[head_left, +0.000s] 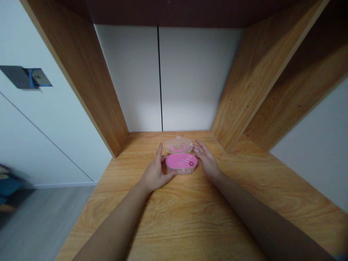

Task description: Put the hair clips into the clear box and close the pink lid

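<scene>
While open, the oval case (181,161) shows pink-and-clear halves.

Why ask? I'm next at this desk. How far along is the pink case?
Done: the case's clear half and pink half lie open side by side on the desk. In hand: left hand and right hand flank them. Remaining: the halves aren't shut together.

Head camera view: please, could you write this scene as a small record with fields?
Object: oval plastic case, pink part in front, clear part behind
Left hand: at the case's left side, fingers curved around it
Right hand: at the case's right end, fingers spread
Surface: wooden tabletop, under the case
Surroundings: wood-grain side panels, white back panels
</scene>
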Available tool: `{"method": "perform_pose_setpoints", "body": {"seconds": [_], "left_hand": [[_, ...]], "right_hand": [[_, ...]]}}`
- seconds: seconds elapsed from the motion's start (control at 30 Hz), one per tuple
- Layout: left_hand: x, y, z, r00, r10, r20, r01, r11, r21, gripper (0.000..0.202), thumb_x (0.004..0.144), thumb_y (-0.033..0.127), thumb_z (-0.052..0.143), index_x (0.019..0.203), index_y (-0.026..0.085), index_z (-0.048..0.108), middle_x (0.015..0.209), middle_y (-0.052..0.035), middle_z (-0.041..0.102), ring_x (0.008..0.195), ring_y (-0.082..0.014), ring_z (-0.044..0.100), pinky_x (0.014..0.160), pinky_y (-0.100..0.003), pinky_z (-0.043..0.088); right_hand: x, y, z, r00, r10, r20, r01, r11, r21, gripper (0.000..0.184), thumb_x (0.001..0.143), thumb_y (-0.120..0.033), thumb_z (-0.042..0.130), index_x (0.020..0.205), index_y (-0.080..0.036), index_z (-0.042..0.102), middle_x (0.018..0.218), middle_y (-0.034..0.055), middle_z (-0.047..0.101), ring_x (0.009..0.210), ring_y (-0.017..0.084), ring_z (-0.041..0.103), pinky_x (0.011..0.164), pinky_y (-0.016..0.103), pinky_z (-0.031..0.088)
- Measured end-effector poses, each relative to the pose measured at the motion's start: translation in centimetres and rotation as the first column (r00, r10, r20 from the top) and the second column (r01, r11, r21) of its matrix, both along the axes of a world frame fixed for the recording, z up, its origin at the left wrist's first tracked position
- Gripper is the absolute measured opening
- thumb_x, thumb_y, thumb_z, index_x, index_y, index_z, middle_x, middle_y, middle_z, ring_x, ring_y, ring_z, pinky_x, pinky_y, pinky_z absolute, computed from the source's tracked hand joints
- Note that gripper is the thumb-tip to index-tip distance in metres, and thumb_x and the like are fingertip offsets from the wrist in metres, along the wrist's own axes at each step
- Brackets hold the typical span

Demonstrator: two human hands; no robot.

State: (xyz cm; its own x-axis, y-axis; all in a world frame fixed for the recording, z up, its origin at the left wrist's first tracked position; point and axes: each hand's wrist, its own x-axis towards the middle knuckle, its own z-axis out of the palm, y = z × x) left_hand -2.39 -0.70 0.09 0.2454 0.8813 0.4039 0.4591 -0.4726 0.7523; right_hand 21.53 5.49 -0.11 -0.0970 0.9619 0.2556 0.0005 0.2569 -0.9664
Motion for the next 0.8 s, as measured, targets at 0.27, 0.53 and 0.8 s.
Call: {"method": "perform_pose_setpoints", "body": {"seconds": [0.27,0.53,0.8], "left_hand": [[0.0,0.0,0.1,1.000,-0.001,-0.004,0.001,1.000,-0.009,0.121,0.078,0.025,0.076,0.157,0.020,-0.015,0.128,-0.0145,0.066,0.117,-0.0266,0.065,0.104,-0.045,0.049],[-0.1,0.2,-0.1,0.999,-0.039,0.007,0.039,0.999,-0.021,0.119,0.080,0.025,0.075,0.157,0.021,-0.016,0.129,-0.0148,0.065,0.115,-0.0264,0.066,0.102,-0.045,0.050],[-0.2,0.2,-0.1,0.999,-0.038,-0.004,0.038,0.999,0.007,0.115,0.080,0.031,0.077,0.159,0.021,-0.006,0.132,-0.0153,0.064,0.118,-0.0290,0.064,0.104,-0.048,0.048]], "right_hand": [[0.4,-0.6,1.3,0.998,-0.034,-0.044,0.037,0.997,0.074,0.051,0.091,-0.054,0.052,0.134,-0.026,0.050,0.130,0.0115,0.064,0.116,0.025,0.063,0.095,0.040,0.054],[0.4,-0.7,1.2,1.000,-0.011,-0.029,0.013,0.996,0.086,0.044,0.084,-0.052,0.065,0.115,-0.022,0.061,0.099,0.0068,0.067,0.093,0.021,0.065,0.085,0.035,0.054],[0.4,-0.8,0.7,0.982,0.162,-0.093,-0.162,0.987,0.006,0.041,0.066,-0.038,0.085,0.099,-0.022,0.068,0.095,0.0042,0.070,0.087,0.018,0.065,0.079,0.032,0.055]]}}
